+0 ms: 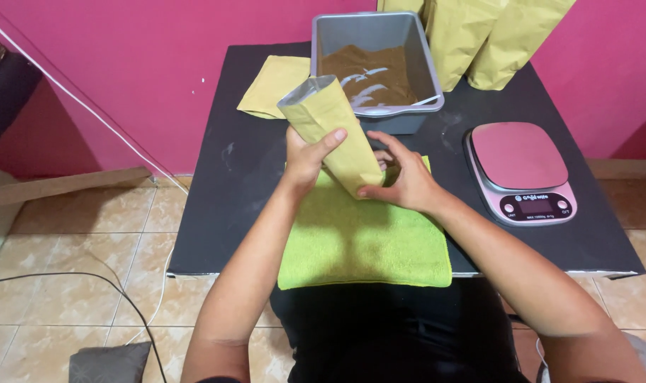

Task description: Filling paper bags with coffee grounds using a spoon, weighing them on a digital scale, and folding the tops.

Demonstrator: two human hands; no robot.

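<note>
Kraft-yellow paper pouch (pixel 333 131), foil-lined and open-mouthed, is held tilted above the green terry cloth (pixel 365 234); its base is hidden by the closed left hand (pixel 305 159) and right hand (pixel 404 181). Behind the cloth, one grey metal tray (pixel 422 60) holds brown powder. Three standing pouches (pixel 479 39) are cropped.

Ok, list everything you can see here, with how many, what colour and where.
open pouch: one, tan with silver lining, held over the cloth
cloth: one, lime green, table's near edge
tray: one, grey, holding brown powder, table's far side
flat pouch: one, tan, left of tray
standing pouches: at least two, tan, far right corner
scale: one, pink and black, right side
table: one, black
left hand: grip on pouch's side
right hand: at pouch's bottom
</note>
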